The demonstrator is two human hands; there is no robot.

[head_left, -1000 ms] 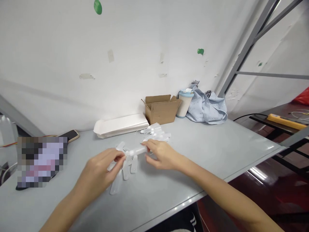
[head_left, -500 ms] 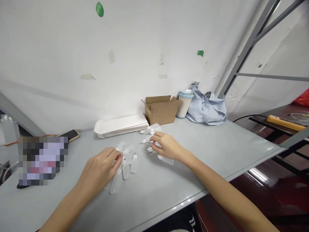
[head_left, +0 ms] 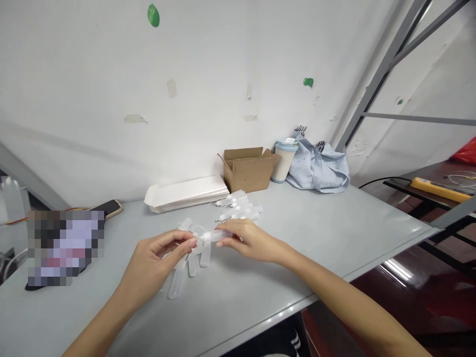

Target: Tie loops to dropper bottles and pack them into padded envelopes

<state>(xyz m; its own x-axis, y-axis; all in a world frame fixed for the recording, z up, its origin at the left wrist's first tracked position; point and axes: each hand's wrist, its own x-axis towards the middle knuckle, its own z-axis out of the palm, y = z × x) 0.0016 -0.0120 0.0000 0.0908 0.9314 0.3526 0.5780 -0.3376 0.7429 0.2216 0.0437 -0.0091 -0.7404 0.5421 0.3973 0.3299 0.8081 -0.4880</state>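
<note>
My right hand (head_left: 253, 240) pinches a small translucent plastic tube (head_left: 214, 235), which lies sideways with its narrow end to the left. At that narrow end, the thumb and fingers of my left hand (head_left: 150, 260) are pressed together on its tip; a thin white cord (head_left: 200, 227) loops up close by. Beneath the hands, several flat translucent pieces (head_left: 177, 281) fan out on the grey table (head_left: 282, 282). Behind my right hand lies a pile of similar white tubes (head_left: 238, 206) with thin cords.
Along the wall stand a stack of white paper sleeves (head_left: 186, 192), an open cardboard box (head_left: 251, 173), a lidded cup (head_left: 284, 161) and a light blue cloth bag (head_left: 318, 166). A phone (head_left: 111, 208) rests at the left, beside a blurred-out patch. A metal frame (head_left: 372, 91) rises at the right.
My right hand has come left from the pile, bringing a tube to my left hand. The left fingers have shifted slightly right and now meet the tube's narrow end.
</note>
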